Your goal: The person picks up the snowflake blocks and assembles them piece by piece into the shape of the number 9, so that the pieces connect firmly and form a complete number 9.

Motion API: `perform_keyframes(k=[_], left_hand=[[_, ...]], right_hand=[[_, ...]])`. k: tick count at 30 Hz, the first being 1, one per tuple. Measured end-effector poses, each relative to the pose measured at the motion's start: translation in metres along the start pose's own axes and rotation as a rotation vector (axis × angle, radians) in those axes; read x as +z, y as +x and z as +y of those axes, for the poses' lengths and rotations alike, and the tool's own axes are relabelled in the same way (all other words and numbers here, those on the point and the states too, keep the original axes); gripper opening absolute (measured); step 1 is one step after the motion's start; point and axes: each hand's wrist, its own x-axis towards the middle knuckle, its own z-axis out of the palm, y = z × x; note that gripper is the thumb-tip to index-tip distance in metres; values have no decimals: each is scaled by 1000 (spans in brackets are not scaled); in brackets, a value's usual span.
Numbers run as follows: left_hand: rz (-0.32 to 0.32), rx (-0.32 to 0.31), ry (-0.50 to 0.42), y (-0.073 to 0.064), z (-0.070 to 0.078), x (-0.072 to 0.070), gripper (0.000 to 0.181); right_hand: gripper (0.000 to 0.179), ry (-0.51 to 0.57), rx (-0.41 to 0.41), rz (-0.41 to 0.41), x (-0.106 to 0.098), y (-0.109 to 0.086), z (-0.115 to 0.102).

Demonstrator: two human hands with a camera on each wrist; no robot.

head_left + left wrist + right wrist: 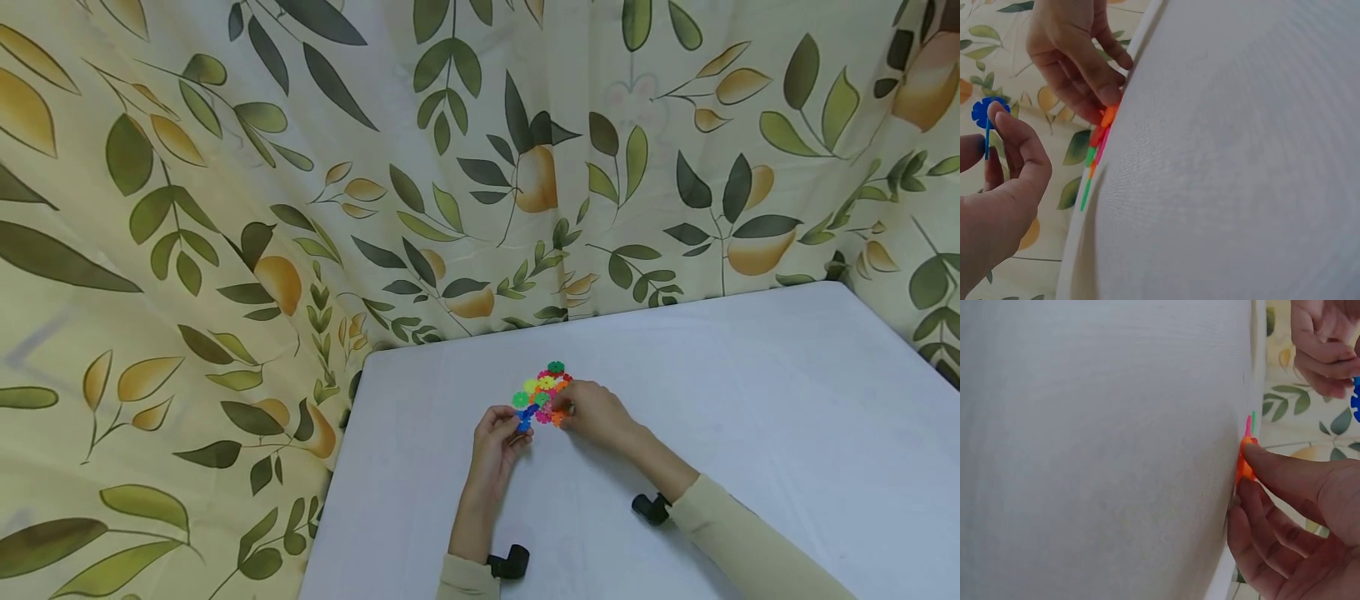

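In the head view, a small pile of colourful notched plastic discs (pixel 546 383) lies on the white table: green, yellow, pink, red and orange. At the pile's near left side, my left hand (pixel 495 437) pinches blue notched discs (pixel 523 423) between thumb and fingers. The left wrist view shows two blue discs (pixel 982 114) fitted together at an angle, held above the tabletop. My right hand (pixel 600 415) is at the pile's right side. In the right wrist view, its thumb and forefinger pinch an orange disc (pixel 1244 465) low at the table surface.
A white cloth (pixel 712 375) covers the table under the pile. Behind and to the left hangs a leaf-patterned curtain (pixel 450 208). Black wrist cameras (pixel 510 562) are strapped near both sleeve cuffs.
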Motion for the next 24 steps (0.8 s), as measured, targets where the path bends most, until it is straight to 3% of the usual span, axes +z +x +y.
perform_keyframes(k=[15, 24], left_hand=[[43, -23, 8, 2, 2, 1, 15], [37, -25, 13, 2, -2, 0, 14]], right_hand=[[12, 131, 22, 13, -5, -5, 6], [7, 376, 81, 83, -17, -16, -5]])
